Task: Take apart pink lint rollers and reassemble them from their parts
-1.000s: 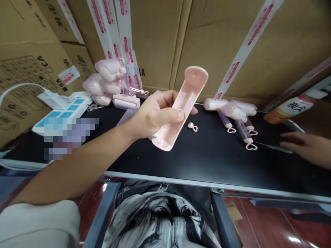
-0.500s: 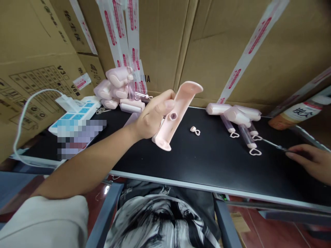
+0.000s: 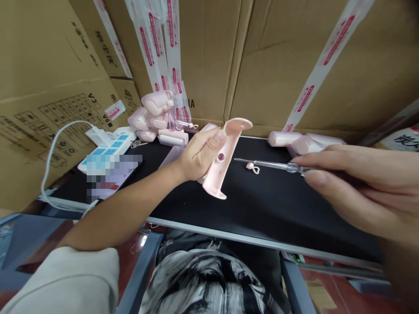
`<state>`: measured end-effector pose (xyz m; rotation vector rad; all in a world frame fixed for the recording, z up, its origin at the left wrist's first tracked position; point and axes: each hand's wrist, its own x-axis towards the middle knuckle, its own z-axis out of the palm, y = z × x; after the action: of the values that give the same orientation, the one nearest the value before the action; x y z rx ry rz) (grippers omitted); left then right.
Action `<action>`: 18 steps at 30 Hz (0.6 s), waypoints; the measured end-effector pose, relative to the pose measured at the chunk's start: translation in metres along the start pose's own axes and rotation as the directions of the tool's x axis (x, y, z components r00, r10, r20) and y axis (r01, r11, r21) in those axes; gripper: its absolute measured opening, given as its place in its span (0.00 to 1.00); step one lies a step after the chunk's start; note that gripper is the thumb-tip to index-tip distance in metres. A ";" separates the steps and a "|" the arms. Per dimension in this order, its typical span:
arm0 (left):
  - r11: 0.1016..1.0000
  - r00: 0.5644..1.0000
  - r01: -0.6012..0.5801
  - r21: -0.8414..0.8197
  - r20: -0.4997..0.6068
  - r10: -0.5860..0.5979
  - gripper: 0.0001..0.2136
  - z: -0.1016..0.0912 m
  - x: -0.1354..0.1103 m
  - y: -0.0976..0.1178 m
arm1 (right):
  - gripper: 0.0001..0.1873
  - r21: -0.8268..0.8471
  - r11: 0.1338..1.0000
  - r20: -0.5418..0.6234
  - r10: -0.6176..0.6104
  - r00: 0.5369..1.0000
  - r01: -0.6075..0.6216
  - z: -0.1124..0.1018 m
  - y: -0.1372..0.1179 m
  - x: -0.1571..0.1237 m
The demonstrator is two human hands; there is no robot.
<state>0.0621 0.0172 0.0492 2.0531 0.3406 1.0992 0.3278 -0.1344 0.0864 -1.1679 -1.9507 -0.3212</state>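
My left hand [image 3: 204, 152] is closed around a pale pink curved plastic shell [image 3: 227, 162], held tilted above the black table. The shell's hollow side faces up, with a small dark hole near its middle. From the right, my right hand [image 3: 356, 183] grips a thin screwdriver [image 3: 268, 164] with a clear sleeve. Its tip points left and ends a short way from the shell, apart from it. Below the shaft, a small pink heart-shaped loop piece [image 3: 253, 168] lies on the table. The fingers hide most of the screwdriver's handle.
A pile of pink and clear cases [image 3: 153, 115] stands at the back left, and more pink cases [image 3: 288, 140] lie at the back right. A white power strip [image 3: 108, 150] and a phone [image 3: 114, 174] are on the left. Cardboard boxes [image 3: 209, 56] wall the back; a bottle [image 3: 402, 141] is at far right.
My right hand has come in from the right edge, bringing the screwdriver left towards the shell. My left hand still holds the shell, now slightly lower and further right in view.
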 end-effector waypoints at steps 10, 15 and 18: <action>0.982 0.998 -0.045 0.183 0.040 0.039 0.27 0.003 -0.005 0.010 | 0.02 -0.137 0.984 0.054 -0.112 0.992 0.118 0.018 -0.009 -0.001; 0.984 0.998 -0.056 0.169 0.001 0.057 0.23 0.006 -0.005 0.006 | 0.03 -0.074 0.991 0.046 -0.107 0.993 0.110 0.022 -0.006 -0.003; 0.969 0.996 -0.081 0.235 -0.024 0.088 0.23 0.007 -0.005 0.003 | 0.06 -0.035 0.999 0.042 -0.030 0.999 0.032 0.024 -0.006 -0.003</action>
<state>0.0645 0.0090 0.0463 2.2763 0.4202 1.1941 0.3112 -0.1256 0.0708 -1.1768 -2.0084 -0.3523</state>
